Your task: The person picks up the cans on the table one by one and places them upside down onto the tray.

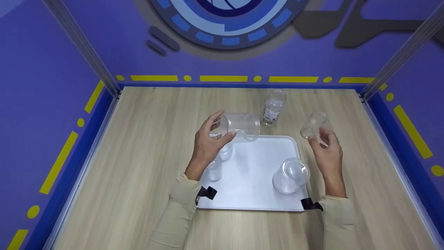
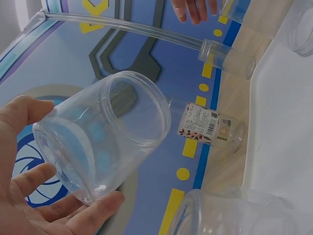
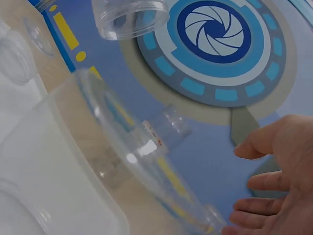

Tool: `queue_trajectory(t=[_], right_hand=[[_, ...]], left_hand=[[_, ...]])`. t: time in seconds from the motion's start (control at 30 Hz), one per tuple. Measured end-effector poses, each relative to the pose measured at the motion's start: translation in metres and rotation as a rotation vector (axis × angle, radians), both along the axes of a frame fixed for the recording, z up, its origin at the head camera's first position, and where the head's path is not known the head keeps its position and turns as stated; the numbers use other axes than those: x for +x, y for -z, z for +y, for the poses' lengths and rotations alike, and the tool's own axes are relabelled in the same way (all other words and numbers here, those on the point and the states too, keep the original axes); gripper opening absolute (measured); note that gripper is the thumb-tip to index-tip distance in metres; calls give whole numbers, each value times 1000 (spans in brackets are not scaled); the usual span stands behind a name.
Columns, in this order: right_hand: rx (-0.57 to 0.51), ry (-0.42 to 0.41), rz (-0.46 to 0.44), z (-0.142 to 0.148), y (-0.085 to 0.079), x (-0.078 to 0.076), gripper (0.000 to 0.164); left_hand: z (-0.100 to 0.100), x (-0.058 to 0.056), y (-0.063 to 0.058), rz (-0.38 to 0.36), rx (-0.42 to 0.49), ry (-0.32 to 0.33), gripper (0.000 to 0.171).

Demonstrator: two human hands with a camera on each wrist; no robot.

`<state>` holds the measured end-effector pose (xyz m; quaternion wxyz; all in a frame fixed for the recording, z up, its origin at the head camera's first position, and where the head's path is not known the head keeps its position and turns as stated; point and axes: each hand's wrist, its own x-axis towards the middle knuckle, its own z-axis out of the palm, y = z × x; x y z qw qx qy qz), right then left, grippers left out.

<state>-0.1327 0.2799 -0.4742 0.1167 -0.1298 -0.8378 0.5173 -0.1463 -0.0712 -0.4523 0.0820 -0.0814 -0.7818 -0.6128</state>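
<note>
My left hand grips a wide clear plastic jar by one end, thumb on one side and fingers on the other. The jar lies tipped on its side in the air over the tray's back edge; in the left wrist view its open mouth faces away from the palm. My right hand is beside a small clear bottle right of the tray. In the right wrist view, the right hand's fingers are spread, with nothing between them. Behind the tray stands a labelled clear bottle.
A white tray lies on the wooden table. A large clear jar stands at its front right. Along its left side are two smaller clear containers, one nearer, partly hidden by my left arm. Blue panels enclose the table.
</note>
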Motion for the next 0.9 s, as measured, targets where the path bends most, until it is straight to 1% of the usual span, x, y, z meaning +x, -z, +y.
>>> queue_trajectory(t=[0.2,0.37,0.53,0.67,0.9], right_hand=[[28,-23,-62,10,21,-7,61],[85,-40,-128,17,34,-10,61],[135,-56,-180,22,46,-10,63],[164,-79,-190,24,55,-10,62],[207,-153,-197,28,70,-9,65]], left_hand=[[1,0,1,8,-7,9,73],[0,0,3,15,-12,7,72],[1,0,3,4,-20,9,72],[1,-1,3,-4,-25,9,73],[2,0,3,-7,-28,6,73]])
